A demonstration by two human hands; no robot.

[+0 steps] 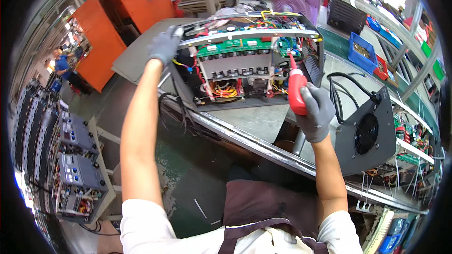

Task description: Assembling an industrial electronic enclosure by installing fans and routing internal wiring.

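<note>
An opened machine chassis [263, 102] stands on the bench in front of me, its inside showing a green circuit board [235, 48], metal parts and bundled wires. My left hand [163, 47], in a grey glove, grips the upper left corner of this chassis. In my gloved right hand [318, 113] is a red squeeze bottle [296, 91] with a long thin nozzle. The nozzle points up at the right end of the circuit board, close to small wires there. Whether its tip touches anything I cannot tell.
A dark panel with a round fan [366, 134] and a thick black cable stands at the right. Behind it are a blue bin [362, 52] of small parts and a red bin [380, 68]. More machines [77, 174] sit on a rack at the left. A co-worker [63, 66] stands far left.
</note>
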